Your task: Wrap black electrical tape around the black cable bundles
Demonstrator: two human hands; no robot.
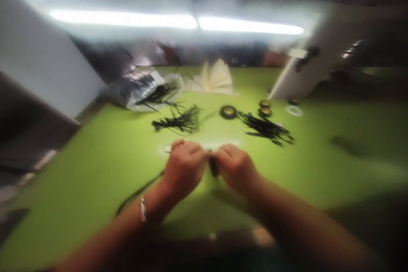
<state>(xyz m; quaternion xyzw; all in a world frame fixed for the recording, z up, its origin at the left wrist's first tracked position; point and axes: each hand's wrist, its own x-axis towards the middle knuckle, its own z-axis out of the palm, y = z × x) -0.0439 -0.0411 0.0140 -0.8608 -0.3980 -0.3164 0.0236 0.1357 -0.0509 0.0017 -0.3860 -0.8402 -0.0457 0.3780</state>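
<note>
My left hand (186,168) is closed, with its fingertips pinched together near the middle of the green table. A black cable (140,193) runs from under it toward the lower left, and a thin pale loop shows at its left side. My right hand (236,168) is closed too, its fingertips almost touching those of the left. Between and just below the fingertips hangs a small dark thing (213,166), blurred; it could be a roll of tape seen edge-on, but I cannot tell. Both hands are slightly above the tabletop.
On the green table (318,165) lie two bundles of black cables (180,120) (266,128), black tape rolls (228,112), a white ring (293,111), a clear plastic bag (143,87) with cables, and fanned cream paper (218,77). White panels (47,46) flank the table; bright tube lights hang above.
</note>
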